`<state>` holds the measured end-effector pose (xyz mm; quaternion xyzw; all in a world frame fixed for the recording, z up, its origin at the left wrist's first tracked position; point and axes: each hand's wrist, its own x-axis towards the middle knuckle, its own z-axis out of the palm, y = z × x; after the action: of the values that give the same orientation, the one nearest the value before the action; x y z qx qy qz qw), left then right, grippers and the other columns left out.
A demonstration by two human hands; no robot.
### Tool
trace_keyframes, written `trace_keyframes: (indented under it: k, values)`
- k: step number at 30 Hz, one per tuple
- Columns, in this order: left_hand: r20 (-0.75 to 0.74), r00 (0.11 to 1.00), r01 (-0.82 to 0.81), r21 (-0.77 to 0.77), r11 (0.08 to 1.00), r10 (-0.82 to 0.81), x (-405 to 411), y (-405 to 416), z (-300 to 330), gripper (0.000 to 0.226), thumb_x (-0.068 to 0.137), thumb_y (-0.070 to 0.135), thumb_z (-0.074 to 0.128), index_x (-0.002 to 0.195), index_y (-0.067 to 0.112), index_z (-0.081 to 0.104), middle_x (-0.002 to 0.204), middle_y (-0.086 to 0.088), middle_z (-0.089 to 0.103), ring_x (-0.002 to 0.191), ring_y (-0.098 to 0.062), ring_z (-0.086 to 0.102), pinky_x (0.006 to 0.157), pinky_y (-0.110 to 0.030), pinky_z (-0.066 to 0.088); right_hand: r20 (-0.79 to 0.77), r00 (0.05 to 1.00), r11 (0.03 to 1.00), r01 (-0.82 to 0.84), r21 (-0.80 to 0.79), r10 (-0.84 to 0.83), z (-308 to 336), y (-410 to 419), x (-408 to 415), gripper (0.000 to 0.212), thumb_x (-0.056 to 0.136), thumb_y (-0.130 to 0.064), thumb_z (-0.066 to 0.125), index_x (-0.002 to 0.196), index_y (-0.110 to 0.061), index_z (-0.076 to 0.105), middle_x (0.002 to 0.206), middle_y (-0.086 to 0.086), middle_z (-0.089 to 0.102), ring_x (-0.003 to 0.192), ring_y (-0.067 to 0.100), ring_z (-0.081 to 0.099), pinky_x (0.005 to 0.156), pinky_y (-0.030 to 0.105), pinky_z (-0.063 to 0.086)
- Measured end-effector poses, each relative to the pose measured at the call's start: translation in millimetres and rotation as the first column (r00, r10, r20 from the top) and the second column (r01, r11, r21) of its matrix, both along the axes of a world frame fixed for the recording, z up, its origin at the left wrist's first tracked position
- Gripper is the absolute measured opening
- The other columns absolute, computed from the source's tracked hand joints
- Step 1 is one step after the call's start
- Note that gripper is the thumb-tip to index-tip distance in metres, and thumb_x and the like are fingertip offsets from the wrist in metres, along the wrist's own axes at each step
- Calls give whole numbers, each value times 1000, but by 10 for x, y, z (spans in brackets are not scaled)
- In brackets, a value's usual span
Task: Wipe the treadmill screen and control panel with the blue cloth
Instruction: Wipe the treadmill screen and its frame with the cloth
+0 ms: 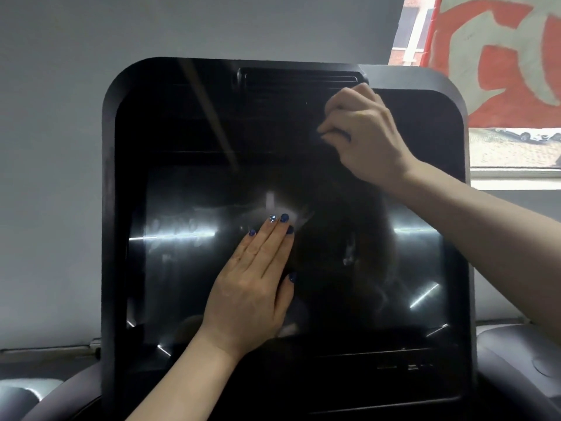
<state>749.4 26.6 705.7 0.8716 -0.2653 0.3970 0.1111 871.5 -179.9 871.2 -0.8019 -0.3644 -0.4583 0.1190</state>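
The treadmill console (109, 177) fills the view, a black frame around a glossy dark screen (182, 268) streaked with reflections. My left hand (252, 287) lies flat on the middle of the screen, fingers straight and together, pointing up. My right hand (364, 138) is on the upper right of the panel, just below the top vent slot (300, 79). Its fingers are curled round a small dark wad, the blue cloth (335, 134). Only a sliver of the cloth shows under the fingertips.
Small ports (403, 366) sit in the strip below the screen. Grey moulded console arms flank the bottom left (18, 393) and bottom right (516, 360). A grey wall is behind on the left; a window with a red and white banner (501, 71) is at the upper right.
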Motion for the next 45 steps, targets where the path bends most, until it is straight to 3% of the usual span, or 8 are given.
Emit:
trace_keyframes:
  k: [6, 11, 20, 23, 31, 36, 41, 45]
  values:
    - [4, 1000, -4, -2, 1000, 4, 16, 17, -19, 54, 99, 22, 48, 148, 2, 43, 160, -12, 35, 151, -22, 29, 122, -43, 29, -14, 997, 997, 76, -3, -76, 3, -308, -2, 16, 84, -21, 64, 83, -11, 77, 96, 4, 66, 97, 22, 47, 86, 28, 28]
    - [26, 1000, -16, 0, 1000, 16, 12, 8, -22, 53, 100, 25, 48, 147, 2, 45, 159, -12, 36, 150, -22, 30, 122, -42, 29, -10, 990, 985, 140, 103, -139, -69, -542, -23, 10, 84, -14, 68, 83, -8, 77, 97, 6, 67, 96, 22, 48, 86, 38, 37]
    - [6, 1000, -2, -45, 999, 2, -41, -201, 40, 52, 100, 21, 46, 147, -1, 45, 159, -13, 37, 151, -24, 29, 124, -42, 25, -31, 989, 970, 146, 196, -143, -193, -482, -84, 6, 82, -6, 70, 82, -4, 76, 94, 9, 65, 90, 32, 52, 81, 13, 30]
    - [6, 1000, 23, -52, 998, -23, -16, -326, 46, 51, 100, 18, 45, 147, -1, 45, 159, -14, 37, 151, -23, 29, 124, -40, 24, -23, 993, 975, 117, 190, -114, -258, -504, -115, 7, 82, -6, 69, 81, -3, 75, 93, 9, 65, 89, 30, 51, 86, 2, 24]
    - [54, 998, -34, -1, 999, 34, 52, -346, -16, 50, 100, 16, 45, 147, -1, 45, 159, -14, 37, 151, -23, 30, 123, -42, 27, -28, 999, 996, 47, 76, -45, -347, -689, -222, 7, 85, -7, 71, 80, -4, 75, 93, 7, 65, 89, 27, 51, 88, 15, 34]
    - [48, 998, -41, 3, 999, 41, 48, -355, -35, 51, 100, 16, 46, 148, 0, 44, 159, -14, 36, 151, -23, 29, 122, -43, 30, -1, 998, 978, 67, 199, -68, -420, -480, -250, 8, 83, -5, 70, 78, -2, 74, 90, 9, 64, 87, 26, 50, 85, 4, 29]
    - [47, 998, -31, -6, 999, 32, 43, -349, -21, 51, 99, 16, 44, 147, -1, 45, 159, -14, 37, 150, -23, 31, 122, -44, 30, -28, 1000, 999, -7, 44, 8, -501, -697, -343, 7, 86, -4, 72, 81, -1, 75, 94, 9, 64, 90, 27, 51, 87, 18, 38]
    - [52, 998, -37, -9, 999, 38, 45, -356, -30, 50, 100, 16, 45, 147, -1, 45, 159, -14, 37, 150, -23, 31, 122, -43, 29, -13, 999, 993, 44, 111, -43, -507, -716, -380, 7, 84, 0, 71, 79, 0, 74, 92, 11, 64, 88, 25, 50, 87, 7, 32]
